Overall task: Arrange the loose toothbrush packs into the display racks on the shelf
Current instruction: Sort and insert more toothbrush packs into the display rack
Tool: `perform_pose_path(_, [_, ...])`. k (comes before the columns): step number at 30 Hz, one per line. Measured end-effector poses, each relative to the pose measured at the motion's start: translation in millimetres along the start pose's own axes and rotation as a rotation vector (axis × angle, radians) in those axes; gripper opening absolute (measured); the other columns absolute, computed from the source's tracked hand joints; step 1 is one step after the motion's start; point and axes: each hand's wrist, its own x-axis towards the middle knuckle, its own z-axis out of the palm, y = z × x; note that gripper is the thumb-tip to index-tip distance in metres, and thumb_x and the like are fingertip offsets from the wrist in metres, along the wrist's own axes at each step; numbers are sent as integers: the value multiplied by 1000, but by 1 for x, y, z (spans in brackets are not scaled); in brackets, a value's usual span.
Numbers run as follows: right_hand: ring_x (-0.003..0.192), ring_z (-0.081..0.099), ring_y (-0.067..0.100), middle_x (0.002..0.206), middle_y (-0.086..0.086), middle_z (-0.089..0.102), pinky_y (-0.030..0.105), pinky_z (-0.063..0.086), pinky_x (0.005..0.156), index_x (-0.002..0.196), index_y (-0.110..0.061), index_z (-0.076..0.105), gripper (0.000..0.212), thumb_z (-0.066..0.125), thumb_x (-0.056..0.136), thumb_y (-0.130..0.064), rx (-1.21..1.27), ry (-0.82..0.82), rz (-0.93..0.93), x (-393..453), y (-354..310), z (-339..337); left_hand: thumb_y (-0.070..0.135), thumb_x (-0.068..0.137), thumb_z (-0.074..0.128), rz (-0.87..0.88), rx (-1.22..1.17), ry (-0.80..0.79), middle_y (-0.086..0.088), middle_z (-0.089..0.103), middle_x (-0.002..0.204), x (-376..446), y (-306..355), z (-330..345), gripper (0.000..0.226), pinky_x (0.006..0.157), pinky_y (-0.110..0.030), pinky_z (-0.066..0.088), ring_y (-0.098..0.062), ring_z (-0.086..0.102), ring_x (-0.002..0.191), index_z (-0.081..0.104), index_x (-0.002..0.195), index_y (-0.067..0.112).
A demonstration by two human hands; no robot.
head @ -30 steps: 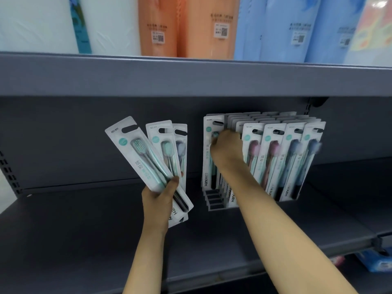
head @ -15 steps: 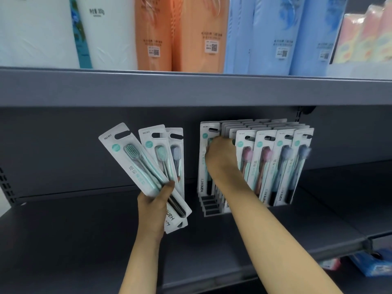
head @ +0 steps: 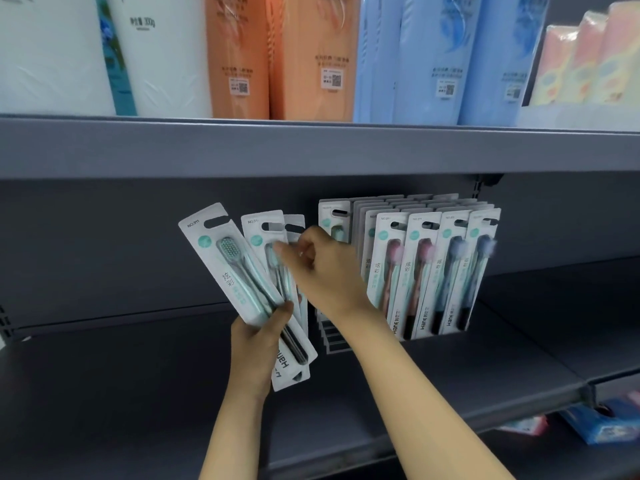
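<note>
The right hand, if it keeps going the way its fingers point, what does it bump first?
Most likely the middle white card toothbrush pack of the fan gripped by the left hand. The right hand points left at it, fingertips already overlapping it, though depth is unclear in this blurred view.

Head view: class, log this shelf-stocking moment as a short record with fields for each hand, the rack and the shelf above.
left hand: grips a fan of loose toothbrush packs by their lower ends
right hand: reaching at the fan's middle pack; grasp unclear
display rack: upright packs fill the right rows; front left slots bare
upper shelf: white, orange and blue packages
</note>
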Motion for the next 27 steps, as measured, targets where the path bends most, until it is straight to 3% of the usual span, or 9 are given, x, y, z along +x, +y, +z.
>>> perform_pose_path(4, [58,52,9,63,-10,49,20,39,55,84,-14,51,29,59,88,-41,-51,-70,-3,-4,-2,3,2,86,64,39,126,11,-9,73,85,-1,-1,2,13,80,-42,56,-28,70,89,70,90,12])
perform_pose_path(8, [47,45,9,55,-4,46,18,33,46,80,-7,51,25,55,92,-29,-79,-31,40,-1,3,3,3,86,65,55,160,24,-3,73,85,-4,1,5,16,78,-33,54,-17,70,85,70,87,17])
perform_pose_path(12, [50,50,12,63,4,55,14,34,44,82,-6,53,25,53,94,-28,-76,13,80,2,6,-6,4,85,67,37,104,83,1,74,81,-4,0,6,16,74,-29,55,-13,71,81,70,84,19])
perform_pose_path(15, [51,53,14,65,8,59,18,40,46,85,-4,53,25,51,95,-27,-99,102,110,7,12,-19,4,85,68,72,37,149,4,75,87,0,-1,2,14,70,-18,54,-5,70,84,73,94,14])
perform_pose_path(17, [50,52,10,65,5,58,13,38,45,87,-5,52,23,51,96,-27,-121,163,119,11,14,-26,4,84,69,108,34,193,3,74,91,3,-1,-2,17,67,-11,51,0,69,84,72,100,8])
perform_pose_path(21, [64,61,18,75,8,64,20,41,52,96,-1,55,24,53,95,-25,-134,286,88,18,18,-30,2,84,68,126,28,226,5,73,91,6,0,-6,16,73,-14,50,1,68,85,73,91,16])
perform_pose_path(24, [64,58,17,77,9,65,11,33,46,99,-2,55,23,54,94,-25,-175,299,103,21,23,-28,3,84,69,131,28,225,8,73,88,7,-1,-6,17,72,-10,50,0,68,87,73,88,19])
perform_pose_path(27, [59,52,12,77,10,66,6,35,44,104,1,56,27,54,94,-25,-198,294,115,21,28,-25,5,84,70,130,33,215,6,74,91,10,-2,-5,16,71,-9,49,-1,68,88,73,89,20])
